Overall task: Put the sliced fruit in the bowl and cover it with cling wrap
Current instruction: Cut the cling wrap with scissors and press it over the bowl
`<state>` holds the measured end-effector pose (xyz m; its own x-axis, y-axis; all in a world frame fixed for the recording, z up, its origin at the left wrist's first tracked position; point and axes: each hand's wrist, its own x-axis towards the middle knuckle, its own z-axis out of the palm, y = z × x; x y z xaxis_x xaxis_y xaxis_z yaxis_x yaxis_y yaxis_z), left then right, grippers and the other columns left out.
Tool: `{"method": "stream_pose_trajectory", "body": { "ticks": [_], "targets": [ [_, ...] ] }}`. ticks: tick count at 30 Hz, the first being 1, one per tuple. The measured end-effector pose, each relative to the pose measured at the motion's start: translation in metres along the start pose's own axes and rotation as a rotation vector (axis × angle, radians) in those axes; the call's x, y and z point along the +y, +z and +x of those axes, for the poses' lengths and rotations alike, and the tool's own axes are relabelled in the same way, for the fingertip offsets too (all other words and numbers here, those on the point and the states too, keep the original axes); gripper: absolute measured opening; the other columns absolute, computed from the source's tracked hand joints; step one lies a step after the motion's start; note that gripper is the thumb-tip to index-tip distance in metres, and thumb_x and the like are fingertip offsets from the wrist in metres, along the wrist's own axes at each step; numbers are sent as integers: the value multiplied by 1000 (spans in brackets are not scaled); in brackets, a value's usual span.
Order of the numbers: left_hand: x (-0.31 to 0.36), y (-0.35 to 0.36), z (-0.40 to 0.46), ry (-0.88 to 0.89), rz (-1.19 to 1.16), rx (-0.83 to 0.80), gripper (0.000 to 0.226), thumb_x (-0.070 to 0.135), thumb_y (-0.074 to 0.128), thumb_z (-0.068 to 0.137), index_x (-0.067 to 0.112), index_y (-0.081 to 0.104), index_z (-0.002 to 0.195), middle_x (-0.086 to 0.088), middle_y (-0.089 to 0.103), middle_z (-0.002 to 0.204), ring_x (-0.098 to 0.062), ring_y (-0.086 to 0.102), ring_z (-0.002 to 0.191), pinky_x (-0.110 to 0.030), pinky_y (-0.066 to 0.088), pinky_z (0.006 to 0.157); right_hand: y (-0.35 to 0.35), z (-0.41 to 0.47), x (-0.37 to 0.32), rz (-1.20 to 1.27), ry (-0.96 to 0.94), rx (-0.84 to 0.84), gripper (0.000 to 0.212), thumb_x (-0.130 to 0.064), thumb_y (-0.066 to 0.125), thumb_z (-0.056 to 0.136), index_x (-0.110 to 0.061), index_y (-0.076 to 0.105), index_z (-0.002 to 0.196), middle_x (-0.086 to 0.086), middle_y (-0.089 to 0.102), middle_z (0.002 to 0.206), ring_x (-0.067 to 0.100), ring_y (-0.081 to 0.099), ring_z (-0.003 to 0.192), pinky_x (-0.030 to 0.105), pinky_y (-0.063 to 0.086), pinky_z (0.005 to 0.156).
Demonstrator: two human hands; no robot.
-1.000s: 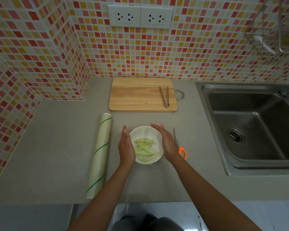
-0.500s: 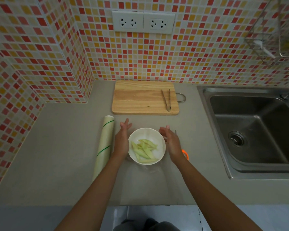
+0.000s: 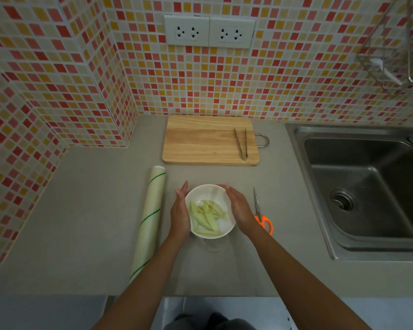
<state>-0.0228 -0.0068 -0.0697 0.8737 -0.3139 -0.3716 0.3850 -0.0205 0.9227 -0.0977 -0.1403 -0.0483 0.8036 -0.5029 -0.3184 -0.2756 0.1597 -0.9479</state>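
The left hand (image 3: 180,214) lies flat against the left side of the bowl (image 3: 221,228), fingers straight and together, palm pressed to the wall. The right hand (image 3: 239,208) cups the right side and far rim in the same way, fingers extended rather than curled. Neither hand is clamped around anything; both are open and pressing inward on the bowl from opposite sides.

The bowl is white and stands on the grey counter (image 3: 86,222) near its front edge. Pale green fruit (image 3: 206,216) slices lie in it in a loose pile. A clear film of wrap (image 3: 214,245) shows as crumpled, glinting folds on the counter just in front of the bowl; whether it spans the whole mouth of the bowl cannot be told.

Just left of the left hand lies the roll (image 3: 149,220) of cling wrap, pale with thin green stripes, running from near the counter's front edge toward the wall. Just right of the right wrist lie scissors (image 3: 260,214) with orange handles, blades pointing away from the person. Beyond the bowl, against the mosaic wall, a wooden board (image 3: 200,141) carries metal tongs (image 3: 241,144) near its right end. A steel sink (image 3: 367,191) is set into the counter at the far right.
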Motion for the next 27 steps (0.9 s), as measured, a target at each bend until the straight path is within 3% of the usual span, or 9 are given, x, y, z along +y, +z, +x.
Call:
{"method": "stream_pose_trajectory", "body": {
  "ticks": [4, 8, 10, 13, 18, 21, 24, 27],
  "targets": [
    [3, -9, 14, 36, 189, -110, 58, 57, 12, 99, 37, 46, 141, -1, 50, 145, -19, 48, 133, -39, 33, 117, -6, -2, -3, -38, 81, -25, 44, -33, 37, 101, 0, 65, 110, 8, 66, 102, 4, 66, 80, 10, 51, 67],
    [15, -11, 23, 176, 438, -192, 53, 46, 13, 102, 33, 44, 144, -1, 60, 134, -16, 52, 127, -32, 34, 112, -11, 2, -18, -129, 34, 61, 56, -39, 30, 102, 0, 69, 106, 18, 70, 108, 27, 65, 100, 33, 47, 86],
    [19, -8, 18, 231, 374, -60, 47, 38, 22, 104, 25, 49, 141, -4, 64, 130, -16, 55, 125, -31, 37, 110, -12, 5, -22, -87, 0, 107, 49, -35, 34, 102, -1, 66, 113, 17, 67, 116, 27, 62, 108, 29, 45, 87],
    [13, -2, -4, 219, 235, 216, 52, 44, 26, 100, 18, 51, 138, -7, 62, 133, -19, 56, 126, -39, 40, 111, -10, 10, -21, -11, 9, 52, 40, -32, 39, 101, -6, 64, 117, 14, 65, 121, 21, 62, 108, 20, 48, 84],
    [-4, 15, -22, 166, 171, 199, 49, 37, 27, 104, 16, 47, 143, 0, 49, 147, -10, 44, 136, -19, 31, 108, -6, 9, -8, 22, 58, -68, 42, -38, 39, 100, -10, 68, 113, 10, 69, 115, 22, 65, 105, 34, 51, 90],
    [-1, 9, -12, 201, 222, 132, 47, 36, 27, 104, 16, 51, 140, 1, 52, 144, -5, 45, 130, -18, 31, 107, -5, 8, -5, 10, 118, -25, 42, -44, 40, 98, -18, 72, 98, 4, 73, 98, 16, 69, 91, 25, 55, 76],
    [6, 0, 6, 195, 305, -50, 49, 44, 24, 103, 25, 52, 138, 4, 56, 139, -6, 48, 129, -20, 33, 105, -7, 9, -4, -97, 146, -9, 46, -49, 39, 97, -18, 71, 84, -1, 71, 87, 5, 69, 76, 11, 50, 58],
    [15, -1, 21, 202, 466, -290, 51, 49, 22, 101, 31, 51, 139, 6, 59, 136, -6, 49, 129, -20, 33, 105, -10, 12, -7, -165, 129, 35, 55, -50, 38, 96, -6, 71, 97, 7, 72, 93, 18, 69, 87, 22, 50, 68]
  ]
}}
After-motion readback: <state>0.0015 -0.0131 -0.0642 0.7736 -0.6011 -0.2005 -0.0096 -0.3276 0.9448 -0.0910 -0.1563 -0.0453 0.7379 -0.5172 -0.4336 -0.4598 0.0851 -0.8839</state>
